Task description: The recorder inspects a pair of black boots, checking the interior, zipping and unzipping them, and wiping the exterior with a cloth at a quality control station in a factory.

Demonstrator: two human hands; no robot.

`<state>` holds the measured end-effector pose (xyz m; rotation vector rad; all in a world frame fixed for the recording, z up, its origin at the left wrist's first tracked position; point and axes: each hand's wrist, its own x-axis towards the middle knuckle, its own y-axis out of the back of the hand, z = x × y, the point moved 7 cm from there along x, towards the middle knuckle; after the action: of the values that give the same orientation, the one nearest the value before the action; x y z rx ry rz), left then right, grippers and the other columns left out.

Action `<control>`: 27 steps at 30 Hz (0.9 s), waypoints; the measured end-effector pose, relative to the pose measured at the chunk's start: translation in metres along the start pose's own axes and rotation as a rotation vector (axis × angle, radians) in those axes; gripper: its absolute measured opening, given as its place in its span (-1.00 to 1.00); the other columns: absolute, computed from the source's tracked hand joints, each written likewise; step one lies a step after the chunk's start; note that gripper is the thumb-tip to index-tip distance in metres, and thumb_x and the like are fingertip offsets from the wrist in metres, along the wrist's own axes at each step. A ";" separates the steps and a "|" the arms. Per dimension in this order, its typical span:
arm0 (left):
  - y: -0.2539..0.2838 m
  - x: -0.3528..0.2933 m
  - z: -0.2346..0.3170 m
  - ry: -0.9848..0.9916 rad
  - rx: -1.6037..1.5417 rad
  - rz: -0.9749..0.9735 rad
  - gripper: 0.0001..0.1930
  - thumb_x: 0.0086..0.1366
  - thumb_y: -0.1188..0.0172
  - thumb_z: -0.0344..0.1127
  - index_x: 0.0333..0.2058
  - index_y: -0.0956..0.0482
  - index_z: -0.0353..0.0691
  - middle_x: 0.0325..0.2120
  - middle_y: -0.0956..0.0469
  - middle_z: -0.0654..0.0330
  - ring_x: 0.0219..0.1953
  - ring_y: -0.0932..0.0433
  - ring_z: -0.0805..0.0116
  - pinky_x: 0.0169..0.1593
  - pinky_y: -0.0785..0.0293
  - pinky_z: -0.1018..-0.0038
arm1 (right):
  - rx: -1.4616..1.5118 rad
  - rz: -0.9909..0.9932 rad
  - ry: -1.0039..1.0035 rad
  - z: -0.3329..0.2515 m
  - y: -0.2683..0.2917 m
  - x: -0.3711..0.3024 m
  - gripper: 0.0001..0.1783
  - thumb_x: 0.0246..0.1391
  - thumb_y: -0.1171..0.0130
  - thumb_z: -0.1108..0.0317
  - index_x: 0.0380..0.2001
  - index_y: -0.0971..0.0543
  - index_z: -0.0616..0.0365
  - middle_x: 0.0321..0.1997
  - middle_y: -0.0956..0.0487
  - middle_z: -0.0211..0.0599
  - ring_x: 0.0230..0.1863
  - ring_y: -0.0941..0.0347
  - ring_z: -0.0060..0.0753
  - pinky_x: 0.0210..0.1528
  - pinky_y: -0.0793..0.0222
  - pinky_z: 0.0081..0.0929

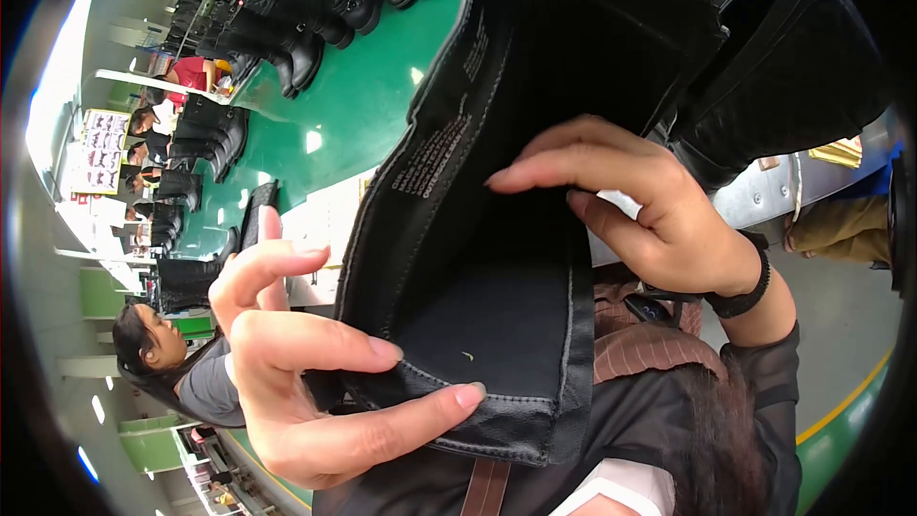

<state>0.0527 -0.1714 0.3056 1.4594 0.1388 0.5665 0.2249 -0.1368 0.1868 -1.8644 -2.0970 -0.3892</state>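
Observation:
A black leather boot (497, 325) is spread before me, its dark lining and stitched seams showing. Pale printing runs along the lining of one side. My left hand (306, 373) grips the boot's near lower edge, with two fingertips on the stitched rim. From the right, my right hand (650, 201) reaches over the opposite edge, fingers apart and bent toward the inside. I see nothing held between those fingers. A small light thread (467, 356) lies on the lining near my left fingertips. The boot's foot is hidden.
Another black boot (802, 67) stands at upper right, beside a metal surface (764, 199). Several boots (287, 14) line a green table (334, 86) at upper left. A person in grey (205, 382) is close on the left; others work farther off.

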 end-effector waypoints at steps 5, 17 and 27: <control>0.013 -0.012 0.008 -0.032 -0.041 0.078 -0.71 -0.37 -0.41 -0.23 -0.52 -0.70 0.26 -0.37 -0.27 0.34 0.08 -0.28 -0.16 0.29 -0.02 -0.34 | -0.360 -0.244 0.360 -0.024 -0.018 -0.006 -0.59 -0.20 -0.05 0.76 -0.27 -0.69 0.19 -0.15 -0.57 -0.18 -0.01 -0.48 -0.23 -0.02 -0.40 -0.44; 0.010 -0.012 0.002 0.045 -0.120 0.064 -0.71 -0.35 -0.44 -0.21 -0.53 -0.62 0.27 -0.47 -0.26 0.40 0.08 -0.29 -0.12 0.24 0.12 -0.52 | 0.209 -0.464 0.238 -0.030 -0.029 0.001 -0.65 -0.38 -0.04 0.68 -0.46 -0.69 0.20 -0.31 -0.60 -0.19 -0.31 -0.47 -0.35 -0.30 -0.31 -0.50; 0.013 -0.004 -0.015 0.030 -0.098 0.369 -0.80 -0.05 -0.36 -0.47 -0.43 -0.54 -0.09 -0.46 -0.32 0.23 -0.06 -0.42 -0.07 0.23 -0.14 -0.31 | 0.248 -0.070 0.107 -0.025 0.028 -0.003 -0.75 -0.45 0.09 0.65 -0.91 -0.35 -0.01 -0.73 -0.49 -0.42 -0.58 -0.36 -0.51 -0.39 -0.29 -0.59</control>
<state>0.0389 -0.1600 0.3154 1.3881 -0.1364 0.8823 0.2544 -0.1464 0.2085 -1.5985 -2.0400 -0.2265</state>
